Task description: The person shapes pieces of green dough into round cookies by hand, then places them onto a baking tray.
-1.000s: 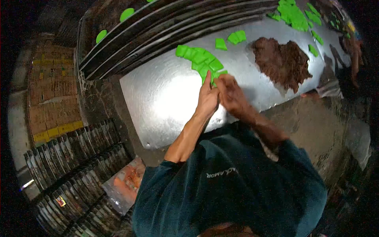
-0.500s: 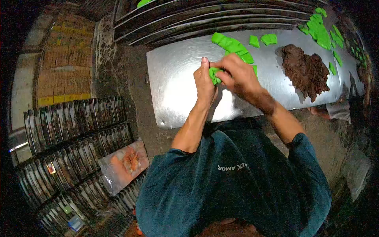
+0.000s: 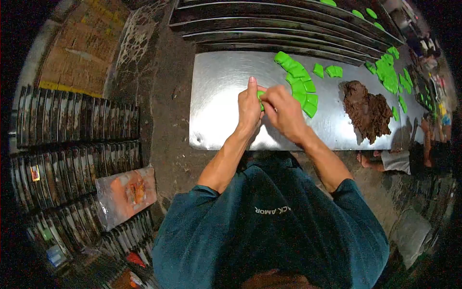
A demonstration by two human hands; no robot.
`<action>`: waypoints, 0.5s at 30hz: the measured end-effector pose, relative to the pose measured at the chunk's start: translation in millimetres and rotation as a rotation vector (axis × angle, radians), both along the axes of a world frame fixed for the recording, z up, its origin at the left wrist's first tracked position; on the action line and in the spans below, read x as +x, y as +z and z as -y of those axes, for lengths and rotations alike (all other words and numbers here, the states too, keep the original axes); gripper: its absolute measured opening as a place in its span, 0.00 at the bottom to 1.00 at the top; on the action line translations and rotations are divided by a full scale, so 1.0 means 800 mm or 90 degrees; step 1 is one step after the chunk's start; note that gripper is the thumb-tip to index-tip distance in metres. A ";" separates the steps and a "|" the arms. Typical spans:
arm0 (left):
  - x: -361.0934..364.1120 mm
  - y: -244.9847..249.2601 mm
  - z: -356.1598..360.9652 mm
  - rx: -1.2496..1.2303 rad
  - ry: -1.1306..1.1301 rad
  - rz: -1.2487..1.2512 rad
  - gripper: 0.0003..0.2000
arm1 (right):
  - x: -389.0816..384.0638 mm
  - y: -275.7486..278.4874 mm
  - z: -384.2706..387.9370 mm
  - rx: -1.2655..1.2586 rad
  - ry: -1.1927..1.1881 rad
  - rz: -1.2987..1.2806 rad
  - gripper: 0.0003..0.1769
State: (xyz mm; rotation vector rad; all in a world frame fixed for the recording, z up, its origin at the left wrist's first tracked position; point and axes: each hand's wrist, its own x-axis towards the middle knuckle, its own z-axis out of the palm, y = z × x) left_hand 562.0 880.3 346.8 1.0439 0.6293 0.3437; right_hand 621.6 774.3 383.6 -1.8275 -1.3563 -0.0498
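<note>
My left hand (image 3: pixel 249 108) is closed around a small piece of green dough (image 3: pixel 261 99), its thumb pointing up. Against the same piece, the curled fingers of my right hand (image 3: pixel 285 113) pinch from the right side. Most of the dough is hidden by the fingers. Both hands are over a shiny metal tabletop (image 3: pixel 216 86). Just beyond my right hand lies a curved row of cut green dough pieces (image 3: pixel 298 82). Farther right sits a lumpy mound of dark brown paste (image 3: pixel 368 111).
Long dark metal trays (image 3: pixel 269 31) are stacked along the table's far edge. More green dough (image 3: pixel 386 72) lies at the right end, near another person's arm (image 3: pixel 373 161). Racked trays (image 3: pixel 77 120) and a plastic-wrapped packet (image 3: pixel 127 195) are on my left.
The view has shifted, showing more of the far trays and the person on the right. My right fingers have moved over the green dough, which is now more covered.
</note>
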 end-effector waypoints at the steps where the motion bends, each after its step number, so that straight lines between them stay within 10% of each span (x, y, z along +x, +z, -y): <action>1: 0.000 -0.005 0.001 0.057 0.034 -0.011 0.29 | -0.010 -0.003 0.003 0.010 0.011 0.046 0.13; 10: -0.031 0.020 0.001 0.110 0.002 0.050 0.27 | 0.011 0.035 -0.011 -0.072 -0.010 -0.248 0.13; 15: -0.020 -0.007 0.005 0.152 0.070 -0.068 0.29 | -0.008 -0.010 -0.013 -0.073 0.038 0.002 0.14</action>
